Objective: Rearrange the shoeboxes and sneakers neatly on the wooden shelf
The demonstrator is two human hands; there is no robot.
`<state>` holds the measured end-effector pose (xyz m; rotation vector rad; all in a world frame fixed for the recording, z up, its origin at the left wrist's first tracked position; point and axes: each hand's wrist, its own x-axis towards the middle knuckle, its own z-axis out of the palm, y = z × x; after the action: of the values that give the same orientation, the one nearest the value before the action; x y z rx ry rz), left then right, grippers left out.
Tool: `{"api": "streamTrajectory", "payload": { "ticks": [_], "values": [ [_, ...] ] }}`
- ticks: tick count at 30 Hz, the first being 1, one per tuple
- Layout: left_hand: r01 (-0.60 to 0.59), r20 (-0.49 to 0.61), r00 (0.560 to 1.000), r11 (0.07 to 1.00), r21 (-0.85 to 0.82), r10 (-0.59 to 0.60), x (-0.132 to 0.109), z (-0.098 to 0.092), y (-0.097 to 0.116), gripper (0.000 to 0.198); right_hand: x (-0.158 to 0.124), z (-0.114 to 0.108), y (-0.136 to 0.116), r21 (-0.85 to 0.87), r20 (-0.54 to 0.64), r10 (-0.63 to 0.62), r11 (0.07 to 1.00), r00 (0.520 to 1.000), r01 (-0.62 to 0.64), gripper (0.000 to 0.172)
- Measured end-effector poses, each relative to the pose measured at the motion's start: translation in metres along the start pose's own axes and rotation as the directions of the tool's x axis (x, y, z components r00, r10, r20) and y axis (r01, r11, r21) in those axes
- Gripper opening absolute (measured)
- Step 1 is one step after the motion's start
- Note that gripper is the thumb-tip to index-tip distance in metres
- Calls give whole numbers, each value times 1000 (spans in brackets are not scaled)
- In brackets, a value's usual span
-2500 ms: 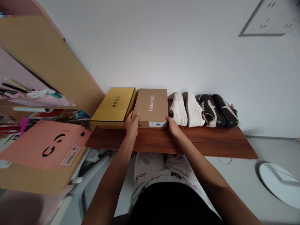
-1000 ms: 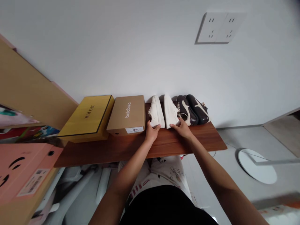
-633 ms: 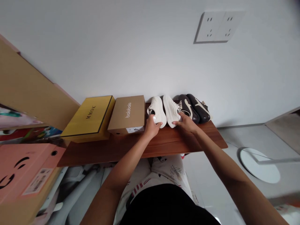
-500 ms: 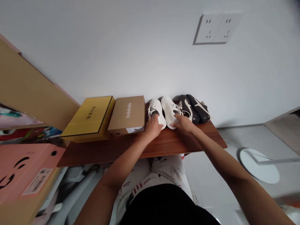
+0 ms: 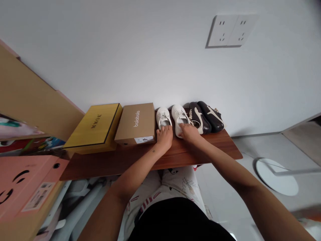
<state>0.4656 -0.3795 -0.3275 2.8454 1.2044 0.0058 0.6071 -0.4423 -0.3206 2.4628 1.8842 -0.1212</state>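
Note:
A pair of white sneakers stands on a reddish-brown wooden shelf [image 5: 150, 164], laces up and side by side. My left hand [image 5: 164, 139] rests its fingers on the near end of the left white sneaker [image 5: 163, 117]. My right hand [image 5: 189, 133] lies against the right white sneaker [image 5: 178, 119], fingers over its near side. To the left of the sneakers is a tan balabala shoebox [image 5: 135, 122], almost touching my left hand. Black-and-cream shoes [image 5: 203, 117] sit just right of my right hand.
A yellow MMOK box [image 5: 94, 129] stands at the shelf's left end. A pink box [image 5: 30, 190] and a tan panel [image 5: 32, 93] fill the left side. A wall socket plate [image 5: 230, 30] is above, and a round white base [image 5: 277, 176] stands on the floor.
My hands have moved from the tan shoebox to the white sneakers. Both sneakers have been turned so their laces face up, and they now stand straighter on the shelf.

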Motion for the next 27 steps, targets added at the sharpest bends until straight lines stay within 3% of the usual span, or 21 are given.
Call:
{"api": "streamTrajectory", "payload": {
  "ticks": [7,11,15,18,21,22,25,27],
  "values": [
    [13,-43,999,1000,20,-12,2,4,-4,27,4,4,-10,-16,-60,-47,999,997,47,30],
    [-11,-174,985,999,-40,4,-4,3,-1,40,-5,13,-1,105,-238,-97,987,966,125,38],
    [-231,-355,926,935,-269,127,-9,9,19,61,-19,18,44,298,-473,-86,921,877,251,41],
    [-365,-367,911,783,-504,188,-4,23,50,60,-27,20,102,430,-548,143,893,824,131,38],
    [-254,-232,965,662,-706,123,11,39,89,63,-35,24,161,570,-442,517,793,733,-215,45],
    [-179,-169,983,635,-752,77,17,44,101,63,-37,27,176,619,-344,580,731,738,-286,47],
    [15,-9,999,565,-825,-40,36,54,129,58,-44,33,202,762,-65,537,570,841,-306,50],
    [66,43,998,557,-828,-55,46,57,138,50,-46,35,205,849,-5,441,476,898,-229,56]
  ]
}}
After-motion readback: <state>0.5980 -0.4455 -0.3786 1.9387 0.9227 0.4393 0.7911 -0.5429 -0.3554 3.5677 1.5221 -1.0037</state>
